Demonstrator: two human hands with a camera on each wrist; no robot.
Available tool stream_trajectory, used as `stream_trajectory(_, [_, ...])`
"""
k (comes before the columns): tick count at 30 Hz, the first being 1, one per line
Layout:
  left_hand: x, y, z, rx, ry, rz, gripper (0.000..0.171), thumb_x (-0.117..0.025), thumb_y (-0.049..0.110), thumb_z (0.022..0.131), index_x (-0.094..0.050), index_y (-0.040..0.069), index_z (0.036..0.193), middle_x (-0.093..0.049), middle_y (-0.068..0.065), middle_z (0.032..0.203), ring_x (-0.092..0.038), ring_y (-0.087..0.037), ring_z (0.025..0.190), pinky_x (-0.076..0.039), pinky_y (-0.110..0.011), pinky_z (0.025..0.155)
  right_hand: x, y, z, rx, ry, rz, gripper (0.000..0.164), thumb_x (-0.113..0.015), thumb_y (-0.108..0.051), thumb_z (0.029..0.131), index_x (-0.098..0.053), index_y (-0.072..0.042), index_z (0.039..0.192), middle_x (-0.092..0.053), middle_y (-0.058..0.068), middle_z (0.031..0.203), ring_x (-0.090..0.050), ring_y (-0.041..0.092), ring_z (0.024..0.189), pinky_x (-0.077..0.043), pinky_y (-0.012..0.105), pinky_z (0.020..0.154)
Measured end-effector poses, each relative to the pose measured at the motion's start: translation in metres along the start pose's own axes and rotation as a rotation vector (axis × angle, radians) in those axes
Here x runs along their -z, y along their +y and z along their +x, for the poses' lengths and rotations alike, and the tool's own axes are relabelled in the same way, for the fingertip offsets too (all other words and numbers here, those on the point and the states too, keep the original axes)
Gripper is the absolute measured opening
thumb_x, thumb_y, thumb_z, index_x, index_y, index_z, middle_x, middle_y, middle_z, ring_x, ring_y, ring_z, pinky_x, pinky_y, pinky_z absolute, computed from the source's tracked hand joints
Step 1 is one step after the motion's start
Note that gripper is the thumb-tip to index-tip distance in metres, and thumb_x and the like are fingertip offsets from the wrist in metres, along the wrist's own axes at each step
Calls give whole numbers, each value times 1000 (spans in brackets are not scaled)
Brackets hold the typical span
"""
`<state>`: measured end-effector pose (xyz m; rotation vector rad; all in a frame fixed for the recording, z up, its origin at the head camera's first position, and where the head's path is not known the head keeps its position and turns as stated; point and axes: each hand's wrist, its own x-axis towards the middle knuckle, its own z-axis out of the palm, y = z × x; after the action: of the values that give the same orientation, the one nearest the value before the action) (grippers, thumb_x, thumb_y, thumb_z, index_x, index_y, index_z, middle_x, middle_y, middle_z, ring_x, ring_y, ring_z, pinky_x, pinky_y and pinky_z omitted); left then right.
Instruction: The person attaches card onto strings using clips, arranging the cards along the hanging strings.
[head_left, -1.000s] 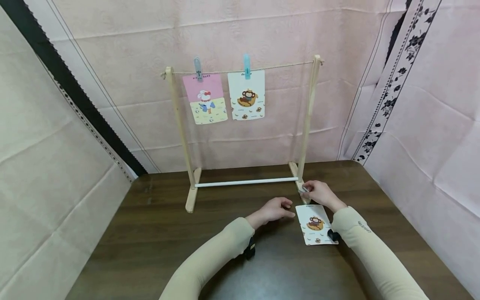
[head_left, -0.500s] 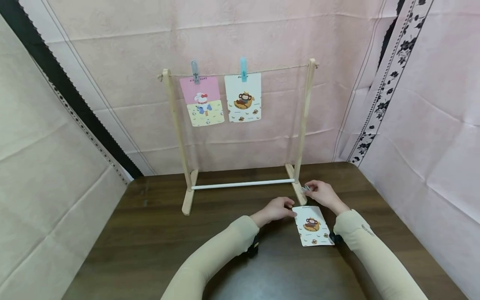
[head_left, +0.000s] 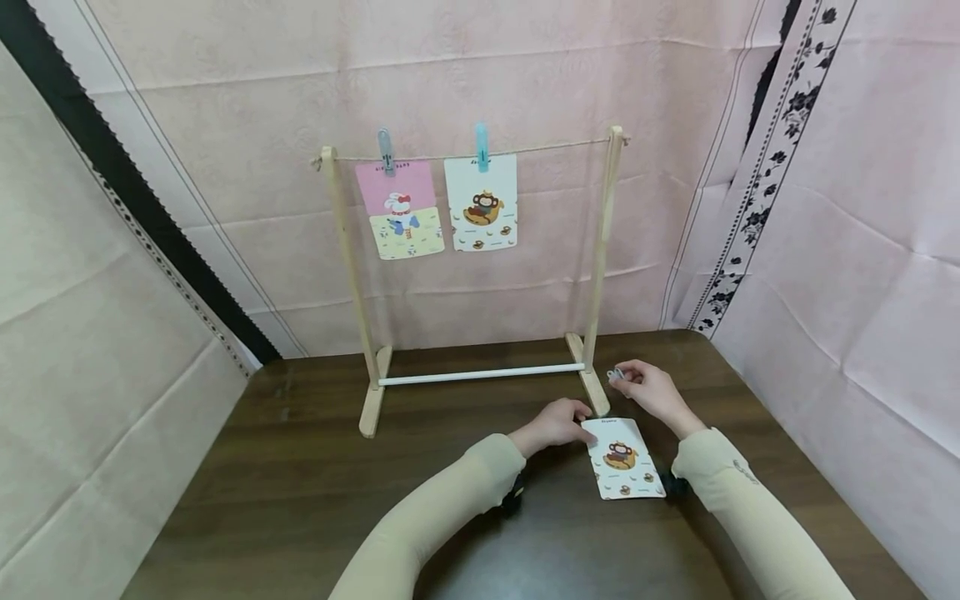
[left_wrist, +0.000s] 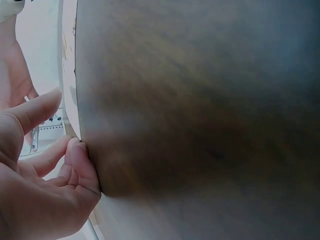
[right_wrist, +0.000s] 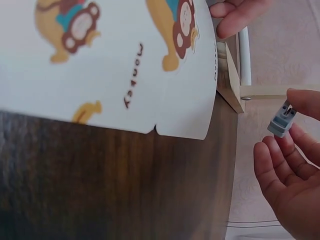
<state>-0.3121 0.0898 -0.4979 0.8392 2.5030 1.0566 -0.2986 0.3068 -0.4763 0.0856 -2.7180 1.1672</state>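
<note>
My left hand (head_left: 557, 427) is at the left edge of a white monkey card (head_left: 621, 479) lying on the table. In the left wrist view its fingertips (left_wrist: 76, 143) are right at the card's edge, and the thumb stands apart above them. Between thumb and fingers, my right hand (head_left: 654, 393) pinches a small translucent blue-grey clothespin (right_wrist: 283, 120), held just beyond the card and to the right of the wooden stand's foot (head_left: 596, 393). The right wrist view shows the word "monkey" and a notch in the card's edge.
Behind the hands stands a wooden frame (head_left: 602, 250) with a cord (head_left: 555, 148) along its top and a white bar (head_left: 480, 372) low down. A pink-and-yellow card (head_left: 397, 192) and another monkey card (head_left: 482, 229) hang from the cord by blue clothespins (head_left: 482, 142). Pale cloth surrounds the table.
My left hand has come right to reach the card's left edge. The right hand, still pinching the clothespin, has shifted slightly away from the stand's foot. The head view has tilted slightly.
</note>
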Motion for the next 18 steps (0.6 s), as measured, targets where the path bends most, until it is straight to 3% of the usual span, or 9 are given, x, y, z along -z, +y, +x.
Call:
stream_trajectory(7, [-4,3,3,-21,-6,156,41,-87,19,79,-72,5,115,-67,-1,96,-55,-8,84,-47,-19,77,-2,4,-2,-36,7,10,43,-68,-29,98,-61,1,127,-66,11,98,-61,18,80,-51,31,67])
stream_trajectory(13, [-2,5,2,-26,-13,138,37,-88,15,77,-72,5,109,-65,-2,95,-55,-9,85,-46,-19,78,0,6,-1,-44,15,5,44,-69,-32,98,-62,1,127,-67,11,98,-60,21,84,-49,33,70])
stream_trajectory(18, [0,5,1,-5,-23,65,36,-88,11,76,-69,6,106,-60,-1,93,-52,-10,84,-45,-20,78,2,6,0,-42,17,9,45,-70,-31,96,-62,2,127,-66,12,101,-60,23,87,-49,33,71])
